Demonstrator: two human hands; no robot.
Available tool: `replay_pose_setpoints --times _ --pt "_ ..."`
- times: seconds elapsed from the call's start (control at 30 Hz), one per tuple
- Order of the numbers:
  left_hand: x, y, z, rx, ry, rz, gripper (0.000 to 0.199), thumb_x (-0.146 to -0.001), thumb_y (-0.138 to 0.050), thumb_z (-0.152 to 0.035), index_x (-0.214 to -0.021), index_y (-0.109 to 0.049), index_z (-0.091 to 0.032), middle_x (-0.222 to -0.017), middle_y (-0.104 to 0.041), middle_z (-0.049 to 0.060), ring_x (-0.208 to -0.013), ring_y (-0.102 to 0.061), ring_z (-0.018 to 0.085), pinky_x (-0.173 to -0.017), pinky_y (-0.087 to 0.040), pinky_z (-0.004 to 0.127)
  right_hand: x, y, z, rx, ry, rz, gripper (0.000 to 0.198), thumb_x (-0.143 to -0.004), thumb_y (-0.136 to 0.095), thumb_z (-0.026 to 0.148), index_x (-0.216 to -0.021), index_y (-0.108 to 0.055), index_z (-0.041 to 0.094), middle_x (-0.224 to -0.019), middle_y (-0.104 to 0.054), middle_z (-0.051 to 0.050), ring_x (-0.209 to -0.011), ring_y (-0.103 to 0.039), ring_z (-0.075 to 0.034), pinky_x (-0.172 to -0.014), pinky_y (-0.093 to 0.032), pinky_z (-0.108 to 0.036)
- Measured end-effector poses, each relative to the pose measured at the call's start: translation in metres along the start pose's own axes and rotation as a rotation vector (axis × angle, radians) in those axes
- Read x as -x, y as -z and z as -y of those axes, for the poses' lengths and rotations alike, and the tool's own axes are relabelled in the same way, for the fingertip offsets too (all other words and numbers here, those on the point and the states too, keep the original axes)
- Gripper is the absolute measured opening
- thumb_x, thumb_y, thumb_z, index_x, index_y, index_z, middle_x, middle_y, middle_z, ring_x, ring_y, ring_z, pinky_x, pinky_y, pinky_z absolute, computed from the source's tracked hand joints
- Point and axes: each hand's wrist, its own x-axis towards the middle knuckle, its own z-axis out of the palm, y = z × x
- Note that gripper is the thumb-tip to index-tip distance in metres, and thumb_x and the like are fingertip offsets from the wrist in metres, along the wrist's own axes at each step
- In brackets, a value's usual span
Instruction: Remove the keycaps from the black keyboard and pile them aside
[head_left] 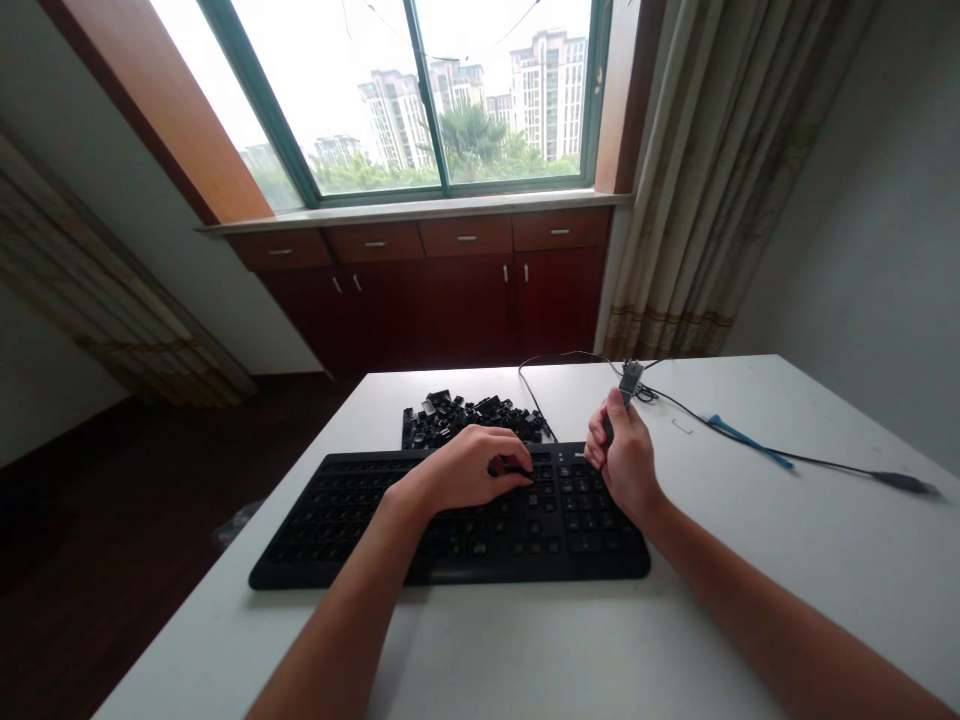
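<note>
A black keyboard lies across the white table, with many of its keycaps off; several remain on the number pad at its right. My left hand rests over the keyboard's right-middle part. Its thumb and index finger curl together above the navigation keys; whatever lies between their tips is too dark to make out. At the number pad's upper right, my right hand is wrapped round a small dark brush-like tool held upright. Behind the keyboard sits a heap of loose black keycaps.
On the white table, a black cable runs to the right, with a blue strip-like tool beside it. A thin bent wire lies near my right hand. Red-brown cabinets stand beyond, under a window.
</note>
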Motion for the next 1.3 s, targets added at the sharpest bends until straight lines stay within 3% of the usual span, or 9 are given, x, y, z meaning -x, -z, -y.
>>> replay_pose_setpoints --times 0.17,0.33,0.47,0.6,0.73,0.87,1.07,1.3 --pt "0.001 0.000 0.009 0.062 0.062 -0.149 0.003 -0.089 -0.074 -0.024 -0.087 -0.075 -0.022 -0.098 -0.075 0.001 -0.084 -0.071 0.014 -0.071 -0.056 0.022 0.001 -0.001 0.001 0.001 0.002 -0.003 0.043 -0.094 -0.063 0.058 -0.076 -0.047 0.023 -0.056 -0.045 0.009 -0.036 -0.035 -0.006 -0.032 -0.029 -0.019" --pt "0.001 -0.001 0.034 -0.031 0.198 -0.435 0.010 -0.094 -0.066 -0.029 -0.094 -0.072 -0.020 -0.102 -0.071 0.005 -0.090 -0.070 0.018 -0.076 -0.061 0.030 0.001 -0.001 0.002 -0.015 0.000 -0.004 0.042 -0.093 -0.065 0.056 -0.075 -0.047 0.023 -0.055 -0.045 0.009 -0.036 -0.035 -0.006 -0.032 -0.029 -0.019" --pt "0.002 -0.004 0.040 -0.134 0.243 -0.509 0.010 -0.091 -0.068 -0.028 -0.098 -0.072 -0.022 -0.104 -0.069 0.005 -0.089 -0.069 0.022 -0.082 -0.061 0.039 0.002 -0.002 0.004 -0.023 -0.006 -0.004 0.042 -0.093 -0.064 0.056 -0.074 -0.047 0.022 -0.054 -0.045 0.008 -0.036 -0.035 -0.006 -0.033 -0.029 -0.020" --pt "-0.006 -0.017 0.019 -0.185 0.182 -0.493 0.014 -0.095 -0.062 -0.027 -0.105 -0.071 -0.022 -0.113 -0.068 0.007 -0.106 -0.066 0.025 -0.098 -0.054 0.045 0.003 -0.007 0.010 -0.064 -0.049 0.024 0.042 -0.093 -0.064 0.056 -0.073 -0.049 0.022 -0.051 -0.043 0.008 -0.036 -0.033 -0.007 -0.033 -0.027 -0.020" --pt "-0.016 -0.032 -0.008 -0.167 0.035 -0.329 0.014 -0.095 -0.064 -0.027 -0.105 -0.072 -0.024 -0.111 -0.071 0.005 -0.105 -0.066 0.022 -0.098 -0.054 0.037 0.005 -0.013 0.012 -0.135 -0.101 0.015 0.044 -0.090 -0.066 0.059 -0.074 -0.049 0.022 -0.050 -0.042 0.009 -0.037 -0.033 -0.007 -0.036 -0.029 -0.020" --pt "-0.018 -0.040 -0.018 -0.176 -0.075 -0.184 0.018 -0.093 -0.061 -0.019 -0.104 -0.075 -0.022 -0.111 -0.073 0.005 -0.105 -0.066 0.024 -0.099 -0.053 0.039 0.005 -0.018 0.007 -0.166 -0.152 -0.004 0.046 -0.087 -0.070 0.060 -0.074 -0.046 0.022 -0.052 -0.043 0.009 -0.040 -0.036 -0.007 -0.038 -0.033 -0.021" --pt "-0.019 -0.048 -0.015 -0.088 -0.058 -0.208 0.035 -0.082 -0.058 -0.005 -0.105 -0.076 -0.023 -0.113 -0.074 0.005 -0.108 -0.065 0.026 -0.102 -0.053 0.043 -0.004 -0.029 -0.010 -0.049 -0.092 -0.048 0.050 -0.088 -0.065 0.065 -0.072 -0.042 0.024 -0.053 -0.042 0.009 -0.037 -0.034 -0.007 -0.035 -0.030 -0.021" --pt "-0.022 -0.051 -0.012 -0.024 -0.019 -0.246 0.038 -0.076 -0.055 0.001 -0.097 -0.079 -0.021 -0.108 -0.075 0.006 -0.104 -0.067 0.024 -0.100 -0.055 0.040 -0.008 -0.030 -0.021 0.041 -0.027 -0.098 0.049 -0.092 -0.060 0.064 -0.073 -0.041 0.024 -0.054 -0.039 0.010 -0.039 -0.031 -0.007 -0.034 -0.027 -0.019"
